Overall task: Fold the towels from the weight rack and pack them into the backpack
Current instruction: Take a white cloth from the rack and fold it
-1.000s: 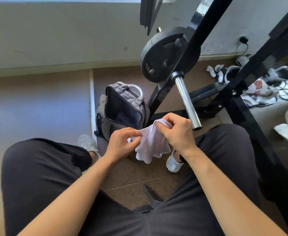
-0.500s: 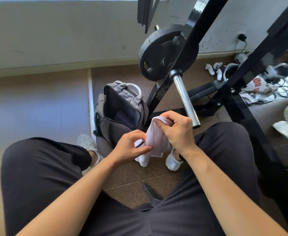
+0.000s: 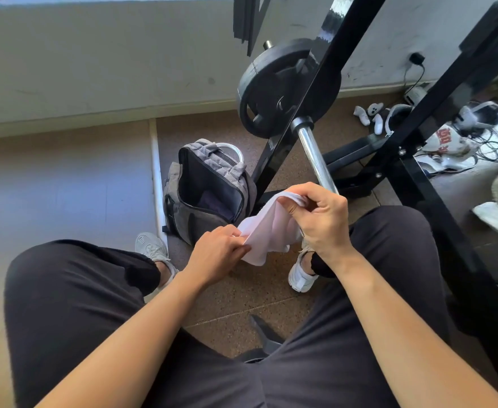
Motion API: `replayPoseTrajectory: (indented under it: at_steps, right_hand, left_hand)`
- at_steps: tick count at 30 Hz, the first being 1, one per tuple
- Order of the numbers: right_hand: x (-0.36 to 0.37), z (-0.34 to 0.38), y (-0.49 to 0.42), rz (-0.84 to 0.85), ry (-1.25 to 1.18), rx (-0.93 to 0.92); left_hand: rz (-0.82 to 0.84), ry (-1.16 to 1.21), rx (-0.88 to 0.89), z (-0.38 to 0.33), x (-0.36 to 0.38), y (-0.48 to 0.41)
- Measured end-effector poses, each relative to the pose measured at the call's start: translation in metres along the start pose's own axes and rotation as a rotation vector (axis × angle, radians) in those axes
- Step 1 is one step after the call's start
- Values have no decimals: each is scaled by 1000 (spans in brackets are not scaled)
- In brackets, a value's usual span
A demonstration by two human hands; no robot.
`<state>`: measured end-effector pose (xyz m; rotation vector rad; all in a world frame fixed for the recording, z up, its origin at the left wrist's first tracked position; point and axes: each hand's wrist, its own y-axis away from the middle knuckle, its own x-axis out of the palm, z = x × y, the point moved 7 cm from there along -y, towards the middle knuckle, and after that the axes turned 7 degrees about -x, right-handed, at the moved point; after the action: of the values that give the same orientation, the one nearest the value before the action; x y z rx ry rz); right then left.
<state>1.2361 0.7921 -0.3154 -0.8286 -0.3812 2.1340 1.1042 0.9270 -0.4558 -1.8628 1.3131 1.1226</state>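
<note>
A small white towel [image 3: 268,231] hangs between my two hands, above the floor between my knees. My right hand [image 3: 321,219] pinches its upper end, held higher and to the right. My left hand [image 3: 215,254] grips its lower left edge. Just behind the towel, a grey backpack [image 3: 206,189] stands on the floor with its main compartment unzipped and gaping; something dark lies inside. The black weight rack [image 3: 324,92] rises to the right of the backpack.
A black weight plate [image 3: 274,86] sits on a chrome bar [image 3: 315,160] that points toward my right hand. White headsets, controllers and cables [image 3: 448,134] litter the floor at the far right. My white shoes [image 3: 150,245] rest beside the backpack.
My left hand has slid down and left along the towel's lower edge while my right hand lifted its end, so the towel now stretches diagonally between them.
</note>
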Motion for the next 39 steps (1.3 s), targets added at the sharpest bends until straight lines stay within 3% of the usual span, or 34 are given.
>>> replayPoseTrajectory:
  at_steps: [7,11,14,18,22,25,27,30,32,34,36,38,39]
  right_hand:
    - [-20,-3,-4,-169,84,5]
    - [-27,-12,-2,-226,186,50]
    - [-33,-22,3,-235,251,155]
    - [-21,-35,9,-83,265,255]
    - [4,-52,16,168,192,413]
    - [24,-61,29,421,132,535]
    - [27,-64,32,490,133,568]
    - [25,-67,27,391,139,585]
    - [23,-60,20,236,185,460]
    - [25,-47,14,150,224,298]
    - [31,-49,14,226,222,305]
    - [44,-65,27,559,320,440]
    - [48,-73,38,720,377,518]
  left_hand:
    - [51,-25,-136,21,1,3]
    - [62,-2,-319,47,-15,2]
    - [-92,211,-533,78,-50,3]
    - [-396,571,-705,105,-96,16]
    - [-616,759,-643,102,-122,28]
    - [-697,746,-569,95,-133,37]
    - [-717,744,-539,97,-138,40]
    - [-802,713,-554,101,-143,47]
    - [-833,642,-608,104,-143,50]
    - [-752,548,-673,110,-138,47]
    - [-493,474,-776,121,-118,38]
    - [-232,436,-883,128,-95,36]
    - [-195,436,-909,128,-90,37]
